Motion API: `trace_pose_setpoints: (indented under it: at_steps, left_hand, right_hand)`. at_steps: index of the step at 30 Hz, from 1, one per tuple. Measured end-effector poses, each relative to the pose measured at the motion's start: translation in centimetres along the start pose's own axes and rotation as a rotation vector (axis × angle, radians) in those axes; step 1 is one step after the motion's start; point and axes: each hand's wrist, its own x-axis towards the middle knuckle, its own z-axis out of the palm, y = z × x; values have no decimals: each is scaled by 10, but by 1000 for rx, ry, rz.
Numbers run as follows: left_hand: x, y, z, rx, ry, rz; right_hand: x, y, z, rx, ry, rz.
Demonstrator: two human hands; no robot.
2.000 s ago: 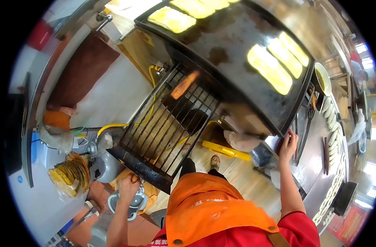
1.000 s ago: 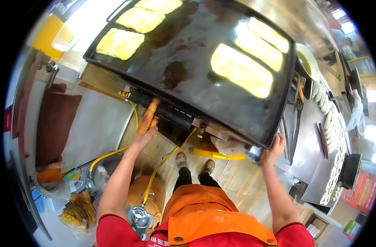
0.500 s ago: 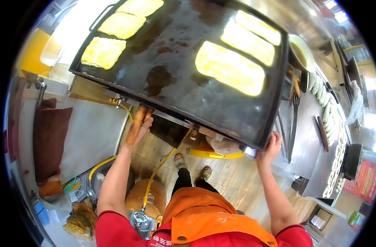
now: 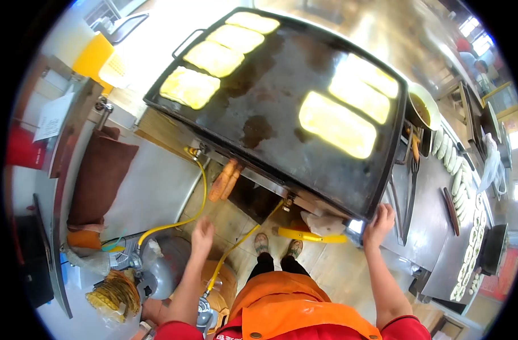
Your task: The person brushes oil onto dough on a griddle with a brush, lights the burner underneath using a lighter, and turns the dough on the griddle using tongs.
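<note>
Below the front edge of the large black griddle [image 4: 213, 124], my left hand [image 4: 203, 233] hangs with its fingers loosely curled and nothing visible in them. It is apart from the two wooden handles [image 4: 225, 180] that stick out under that edge. My right hand [image 4: 379, 224] is closed at the griddle's front right corner; its fingertips are partly hidden. On the griddle lie flat yellow dough pieces: several in a row on the left, the nearest a squarish dough piece [image 4: 190, 88], and three on the right, the nearest a long dough piece [image 4: 338, 124].
A steel counter [image 4: 417, 226] on the right holds dough rolls [image 4: 450, 158], a wooden rolling pin [image 4: 451, 211] and long tongs [image 4: 410, 195]. A bowl of brown liquid [image 4: 422, 107] stands beside the griddle. Yellow gas hoses [image 4: 177, 223] run below, near a gas cylinder [image 4: 162, 269].
My left hand has let go of the wooden handles and dropped down towards me. My right hand stays at the griddle's corner. The view has shifted, showing more on the left.
</note>
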Motion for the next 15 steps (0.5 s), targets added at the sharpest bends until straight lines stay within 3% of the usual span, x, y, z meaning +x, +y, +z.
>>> trace_pose_setpoints:
  at_steps: [1,4,7,15]
  left_hand:
    - [-23,20,-5,-54,-72,-175]
    - [-68,13,-4,-152,-45,-181]
    - [-92,38,-9,97,-43,46]
    - [-129,169,-47,124,-43,263]
  right_hand:
    - [2,-3,-3,2,-7,-1]
    - [3,-6,-7,17,-14,-4]
    - [2,-4,-6,35,-17,8]
    - [2,-9,-13,87,2,-21]
